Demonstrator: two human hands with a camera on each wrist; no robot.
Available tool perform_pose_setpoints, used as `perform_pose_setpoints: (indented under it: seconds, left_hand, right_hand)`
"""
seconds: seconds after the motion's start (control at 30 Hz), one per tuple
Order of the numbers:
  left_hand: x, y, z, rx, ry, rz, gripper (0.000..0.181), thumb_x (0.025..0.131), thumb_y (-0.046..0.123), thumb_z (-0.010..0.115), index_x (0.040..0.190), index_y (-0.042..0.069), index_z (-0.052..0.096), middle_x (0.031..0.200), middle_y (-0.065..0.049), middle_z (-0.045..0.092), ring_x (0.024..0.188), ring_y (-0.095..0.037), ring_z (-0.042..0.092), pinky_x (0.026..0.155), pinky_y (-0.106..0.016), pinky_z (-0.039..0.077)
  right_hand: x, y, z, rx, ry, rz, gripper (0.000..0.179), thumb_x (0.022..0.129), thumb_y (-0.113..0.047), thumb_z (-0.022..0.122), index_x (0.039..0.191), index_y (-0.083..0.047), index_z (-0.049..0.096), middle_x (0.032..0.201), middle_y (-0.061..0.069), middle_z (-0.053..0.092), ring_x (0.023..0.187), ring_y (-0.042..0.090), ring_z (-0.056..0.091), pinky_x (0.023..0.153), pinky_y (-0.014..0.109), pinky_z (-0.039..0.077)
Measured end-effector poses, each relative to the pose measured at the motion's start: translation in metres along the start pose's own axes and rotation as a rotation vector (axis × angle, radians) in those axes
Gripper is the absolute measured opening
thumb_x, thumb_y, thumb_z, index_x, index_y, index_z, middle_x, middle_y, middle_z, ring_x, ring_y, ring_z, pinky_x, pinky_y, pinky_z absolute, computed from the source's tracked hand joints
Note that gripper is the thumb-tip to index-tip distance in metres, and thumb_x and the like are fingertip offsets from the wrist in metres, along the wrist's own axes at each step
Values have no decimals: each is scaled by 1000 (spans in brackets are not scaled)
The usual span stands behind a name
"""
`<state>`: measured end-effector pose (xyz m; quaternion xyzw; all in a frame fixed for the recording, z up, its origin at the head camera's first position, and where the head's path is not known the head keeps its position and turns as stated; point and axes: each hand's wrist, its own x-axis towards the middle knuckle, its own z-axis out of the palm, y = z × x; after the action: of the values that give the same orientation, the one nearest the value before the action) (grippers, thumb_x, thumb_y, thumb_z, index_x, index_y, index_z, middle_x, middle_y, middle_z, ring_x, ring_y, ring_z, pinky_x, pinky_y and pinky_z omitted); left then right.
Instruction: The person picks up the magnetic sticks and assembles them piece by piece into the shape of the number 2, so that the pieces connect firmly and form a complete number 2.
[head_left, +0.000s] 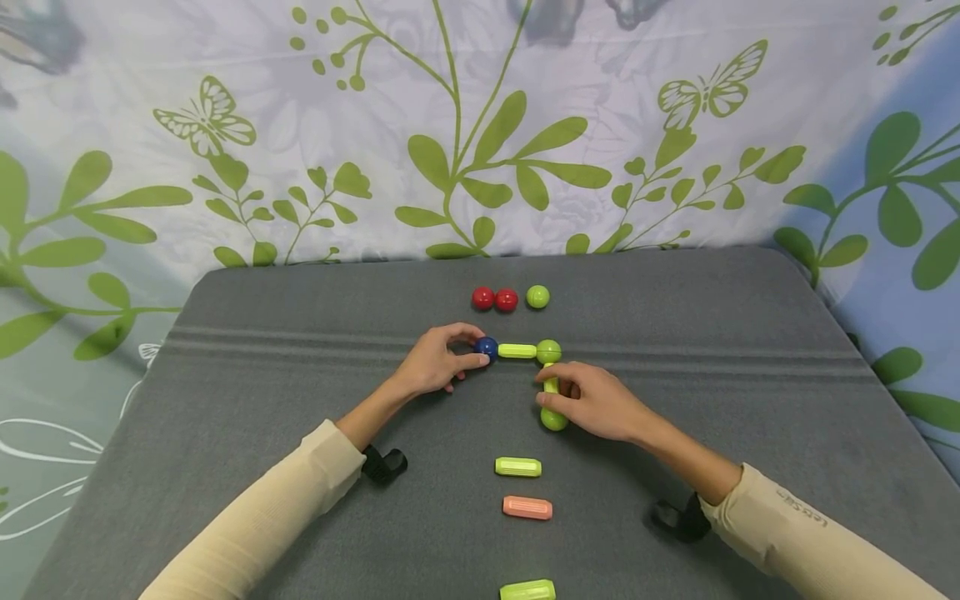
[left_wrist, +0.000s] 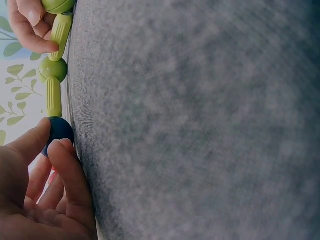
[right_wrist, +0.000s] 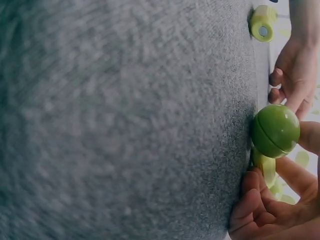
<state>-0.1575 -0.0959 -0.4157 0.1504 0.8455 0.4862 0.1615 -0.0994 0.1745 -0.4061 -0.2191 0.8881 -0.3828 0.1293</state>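
Observation:
My left hand (head_left: 438,360) pinches a blue ball (head_left: 486,347) between thumb and fingers. From that ball a yellow-green rod (head_left: 517,351) runs right to a green ball (head_left: 548,350), end to end. A second yellow-green rod (left_wrist: 60,36) leads from there toward me to another green ball (right_wrist: 276,131), making an L shape on the table. Thumb and fingers of my right hand (head_left: 596,400) pinch this second rod, partly covering it in the head view. In the right wrist view the near green ball stands just in front of the right fingers.
Two red balls (head_left: 495,299) and a loose green ball (head_left: 537,297) lie beyond the chain on the grey table (head_left: 300,500). Nearer me are a yellow-green rod (head_left: 518,467), an orange rod (head_left: 527,507) and another yellow-green rod (head_left: 528,590). A patterned cloth (head_left: 480,125) hangs behind.

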Motion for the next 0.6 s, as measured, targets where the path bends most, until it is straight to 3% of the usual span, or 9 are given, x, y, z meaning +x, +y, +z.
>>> perform_pose_setpoints:
  seconds: [0.6]
  left_hand:
    - [0,0,-1,2,-2,-6,34,92,18,73,124,11,64,113,-8,65,67,-18,60,47,-31,50]
  right_hand:
    - [-5,5,-1,59,-9,-26,43,94,-26,70,130,-6,61,90,-3,59,76,15,55,64,30,45]
